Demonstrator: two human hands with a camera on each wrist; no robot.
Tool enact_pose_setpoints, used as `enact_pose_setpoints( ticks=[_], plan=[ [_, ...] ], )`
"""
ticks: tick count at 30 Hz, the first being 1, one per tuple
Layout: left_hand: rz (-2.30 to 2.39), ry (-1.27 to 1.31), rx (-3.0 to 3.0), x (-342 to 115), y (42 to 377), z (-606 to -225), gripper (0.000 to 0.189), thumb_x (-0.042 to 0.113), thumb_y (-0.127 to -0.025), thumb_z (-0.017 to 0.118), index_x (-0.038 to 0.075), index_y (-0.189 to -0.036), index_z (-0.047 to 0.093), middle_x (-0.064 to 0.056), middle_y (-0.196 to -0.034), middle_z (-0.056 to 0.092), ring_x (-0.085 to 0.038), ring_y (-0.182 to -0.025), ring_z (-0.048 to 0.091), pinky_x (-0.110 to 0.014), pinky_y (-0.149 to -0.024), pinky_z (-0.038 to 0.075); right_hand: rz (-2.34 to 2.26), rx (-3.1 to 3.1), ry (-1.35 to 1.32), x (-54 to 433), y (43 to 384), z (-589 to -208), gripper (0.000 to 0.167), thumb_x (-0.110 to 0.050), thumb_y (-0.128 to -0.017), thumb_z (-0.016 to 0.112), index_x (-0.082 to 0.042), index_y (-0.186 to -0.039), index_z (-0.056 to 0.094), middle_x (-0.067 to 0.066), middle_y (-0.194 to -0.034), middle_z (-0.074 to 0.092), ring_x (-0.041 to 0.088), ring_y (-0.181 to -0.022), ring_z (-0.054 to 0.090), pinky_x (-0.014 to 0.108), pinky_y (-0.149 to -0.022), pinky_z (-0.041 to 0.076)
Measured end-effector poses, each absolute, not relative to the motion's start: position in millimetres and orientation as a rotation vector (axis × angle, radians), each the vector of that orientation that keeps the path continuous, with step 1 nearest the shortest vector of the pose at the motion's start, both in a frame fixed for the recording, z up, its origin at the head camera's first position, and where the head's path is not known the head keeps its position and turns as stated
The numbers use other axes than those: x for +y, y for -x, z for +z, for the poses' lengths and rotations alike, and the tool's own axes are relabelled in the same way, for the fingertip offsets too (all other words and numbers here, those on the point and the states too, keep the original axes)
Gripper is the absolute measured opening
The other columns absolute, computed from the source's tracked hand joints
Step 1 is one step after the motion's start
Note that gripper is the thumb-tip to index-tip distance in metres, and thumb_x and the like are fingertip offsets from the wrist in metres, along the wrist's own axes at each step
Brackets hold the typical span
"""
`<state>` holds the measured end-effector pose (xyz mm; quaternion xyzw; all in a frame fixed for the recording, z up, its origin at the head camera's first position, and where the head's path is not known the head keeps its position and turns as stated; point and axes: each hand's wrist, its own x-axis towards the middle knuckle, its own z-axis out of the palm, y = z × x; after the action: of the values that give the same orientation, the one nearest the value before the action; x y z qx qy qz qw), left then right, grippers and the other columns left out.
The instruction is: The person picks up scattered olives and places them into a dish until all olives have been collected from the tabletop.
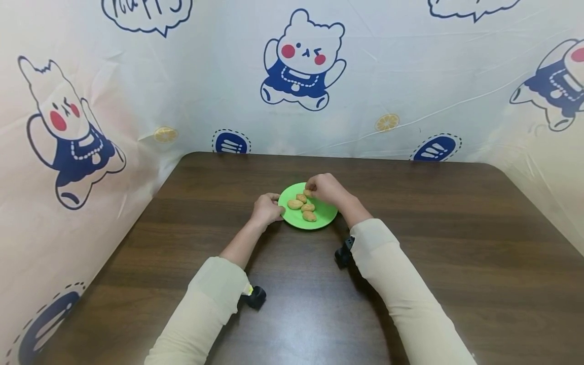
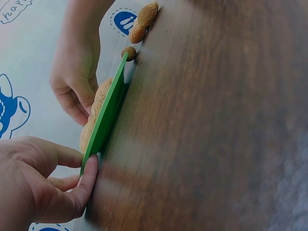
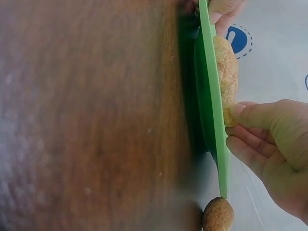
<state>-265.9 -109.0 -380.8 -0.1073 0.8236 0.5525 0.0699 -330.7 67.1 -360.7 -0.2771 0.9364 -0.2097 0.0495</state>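
Note:
A light green plate point(image 1: 325, 215) lies at the middle of the table, bearing several peanuts in their shells point(image 1: 295, 204). At its left rim is my left hand point(image 1: 266, 209), gripping the edge between thumb and fingers, as the left wrist view also shows. My right hand point(image 1: 329, 188) reaches over the plate's far right side. Its thumb and fingertips pinch one peanut point(image 1: 307, 193) close over the plate; the right wrist view shows the thumb on the end of the shell. Part of the plate's right rim is covered by that hand.
Beyond the plate in the left wrist view are another peanut point(image 2: 144, 21) and a small round brown thing point(image 2: 128, 53), both hidden in the head view. The brown wooden table point(image 1: 191, 243) meets a printed cloth point(image 1: 205, 76) at the back and sides.

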Motion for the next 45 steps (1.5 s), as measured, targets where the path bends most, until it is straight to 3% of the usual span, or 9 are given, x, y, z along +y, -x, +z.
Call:
enact_pose_setpoints(
  ticks=[20,28,45],
  plan=[
    [1.647,0.333,2.486,-109,267,-381,0.049,-0.008,-0.085,0.055,-0.003,-0.132,0.045,-0.017,-0.106,0.053,-0.026,-0.090,0.061,-0.023,-0.068,0.057,-0.641,2.825,0.761,66,336,-362,0.023,-0.011,-0.089,0.062,-0.006,-0.112,0.067,0.008,-0.108,0.065,0.022,-0.101,0.057,0.031,-0.082,0.052],
    [1.658,0.333,2.486,-108,267,-381,0.047,-0.009,-0.084,0.054,-0.006,-0.130,0.046,-0.017,-0.102,0.054,-0.023,-0.084,0.062,-0.023,-0.066,0.057,-0.667,2.818,0.763,70,333,-361,0.035,-0.011,-0.088,0.063,-0.002,-0.122,0.059,0.012,-0.116,0.061,0.023,-0.106,0.057,0.031,-0.087,0.051],
    [1.660,0.312,2.490,-109,266,-381,0.048,-0.008,-0.085,0.055,-0.005,-0.132,0.045,-0.018,-0.105,0.054,-0.027,-0.090,0.062,-0.022,-0.067,0.057,-0.642,2.854,0.811,87,327,-359,0.030,-0.005,-0.089,0.060,-0.001,-0.119,0.061,0.013,-0.116,0.061,0.023,-0.103,0.058,0.031,-0.083,0.053]
  ],
)
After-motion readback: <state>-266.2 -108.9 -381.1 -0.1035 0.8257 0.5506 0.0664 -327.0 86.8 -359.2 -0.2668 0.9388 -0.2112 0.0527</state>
